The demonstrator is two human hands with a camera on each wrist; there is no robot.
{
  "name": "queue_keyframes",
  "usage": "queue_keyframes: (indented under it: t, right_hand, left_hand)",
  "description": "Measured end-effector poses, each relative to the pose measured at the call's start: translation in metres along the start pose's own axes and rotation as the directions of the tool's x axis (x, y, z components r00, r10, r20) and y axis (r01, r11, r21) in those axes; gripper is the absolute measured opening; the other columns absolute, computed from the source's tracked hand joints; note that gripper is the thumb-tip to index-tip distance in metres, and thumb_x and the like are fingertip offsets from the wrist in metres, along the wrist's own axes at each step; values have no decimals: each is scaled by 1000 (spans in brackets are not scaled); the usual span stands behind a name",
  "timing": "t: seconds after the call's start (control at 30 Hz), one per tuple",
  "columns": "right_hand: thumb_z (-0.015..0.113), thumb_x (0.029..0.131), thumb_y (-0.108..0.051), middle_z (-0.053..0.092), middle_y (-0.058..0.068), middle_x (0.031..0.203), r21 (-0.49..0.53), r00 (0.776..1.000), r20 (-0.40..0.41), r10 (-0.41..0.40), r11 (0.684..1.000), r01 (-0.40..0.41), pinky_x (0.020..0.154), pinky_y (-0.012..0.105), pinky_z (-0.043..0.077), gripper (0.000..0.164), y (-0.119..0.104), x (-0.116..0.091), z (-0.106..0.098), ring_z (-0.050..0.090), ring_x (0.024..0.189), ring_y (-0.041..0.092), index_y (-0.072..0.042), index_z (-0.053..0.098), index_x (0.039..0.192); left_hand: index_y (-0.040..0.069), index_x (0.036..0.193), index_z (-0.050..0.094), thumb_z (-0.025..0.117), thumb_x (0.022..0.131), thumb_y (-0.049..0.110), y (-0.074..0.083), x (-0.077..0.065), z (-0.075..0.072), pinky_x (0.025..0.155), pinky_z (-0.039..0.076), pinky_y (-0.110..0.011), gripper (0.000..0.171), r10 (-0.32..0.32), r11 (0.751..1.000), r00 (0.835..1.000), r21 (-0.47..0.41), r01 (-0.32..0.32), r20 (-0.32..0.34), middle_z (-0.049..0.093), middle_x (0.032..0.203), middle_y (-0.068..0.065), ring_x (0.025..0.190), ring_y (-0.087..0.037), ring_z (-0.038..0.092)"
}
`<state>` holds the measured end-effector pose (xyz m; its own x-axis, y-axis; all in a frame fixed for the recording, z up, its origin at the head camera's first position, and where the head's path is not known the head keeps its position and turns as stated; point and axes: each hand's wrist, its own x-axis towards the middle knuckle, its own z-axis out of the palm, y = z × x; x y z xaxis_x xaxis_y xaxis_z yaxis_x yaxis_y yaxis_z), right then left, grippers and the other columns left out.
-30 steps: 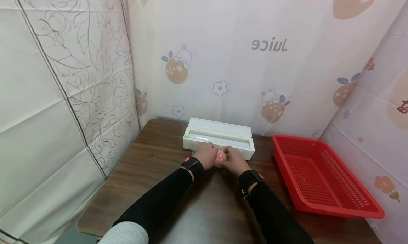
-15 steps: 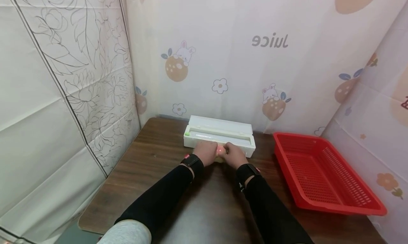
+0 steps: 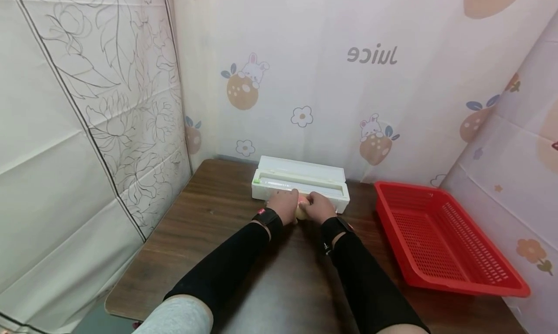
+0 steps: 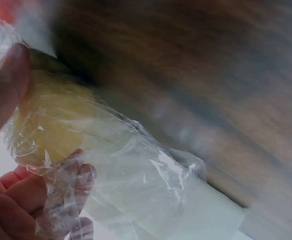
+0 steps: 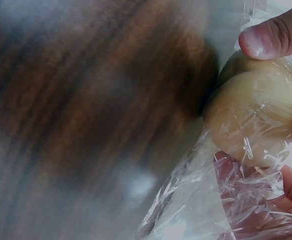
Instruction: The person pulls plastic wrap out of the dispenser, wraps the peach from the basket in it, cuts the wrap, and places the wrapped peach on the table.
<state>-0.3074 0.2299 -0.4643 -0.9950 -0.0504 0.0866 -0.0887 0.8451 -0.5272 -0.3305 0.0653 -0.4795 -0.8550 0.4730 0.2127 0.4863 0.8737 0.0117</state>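
Note:
Both hands meet in front of the white box, around a round pink-and-yellow peach (image 3: 301,211) wrapped in clear cling film. My left hand (image 3: 284,205) grips its left side; in the left wrist view the thumb lies over the yellow flesh-coloured side (image 4: 61,120) and the fingers curl beneath, in the film. From the right, my right hand (image 3: 320,208) holds it with the thumb (image 5: 261,40) on top. A loose sheet of cling film (image 4: 150,170) spreads from the fruit toward the box. In the right wrist view, crumpled film (image 5: 250,195) covers the fingers below.
Behind the hands, the long white box (image 3: 261,193) stands with its lid (image 3: 301,168) raised and a roll of cling film (image 3: 289,184) inside. To the right sits a red plastic basket (image 3: 394,249). The brown wooden table (image 3: 192,237) backs onto printed curtains.
The peach has turned in the hands: its pink side has rolled up and away, and more yellow faces the head camera. Both hands have shifted slightly, keeping hold of it.

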Motion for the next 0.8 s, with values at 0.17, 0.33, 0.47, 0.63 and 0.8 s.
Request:
queue_keyframes:
  t: [0.17,0.33,0.47,0.63,0.8]
  right_hand:
    - [67,103,-38,74,13,107,-27,999,33,26,999,-25,91,53,44,33,-3,3,-2,65,95,32,-7,72,112]
    - [64,104,-42,76,15,108,-8,998,16,54,999,-53,98,60,43,38,-4,5,-2,67,99,35,-6,73,112]
    - [63,103,-45,76,14,106,-8,998,22,58,998,-57,94,54,44,42,-4,8,-1,66,96,33,-5,73,109]
    - [63,102,-49,76,12,99,-30,998,17,62,998,-61,84,48,46,44,-3,14,-3,65,88,30,-6,75,103]
    - [64,101,-51,78,10,101,-65,994,35,107,992,-105,88,51,47,45,0,20,-7,67,91,28,-8,78,102]
  left_hand:
    - [19,118,69,95,75,49,3,0,-4,86,54,-43,59,3,998,999,57,-1,-47,74,108,0,97,-25,68]
    - [19,107,79,86,86,42,4,1,-5,85,58,-41,32,51,992,991,120,-36,-124,71,101,-4,95,-25,66]
    - [20,97,81,82,90,35,1,2,-7,84,60,-39,16,53,995,995,90,-45,-81,75,93,-2,91,-24,69]
    - [14,99,77,85,87,37,-4,9,-8,76,61,-40,27,26,999,998,23,-25,-65,75,90,-3,86,-24,72]
    - [11,110,68,88,84,39,-9,15,-9,73,61,-39,43,4,998,1000,-69,-5,-13,74,95,-3,85,-22,73]
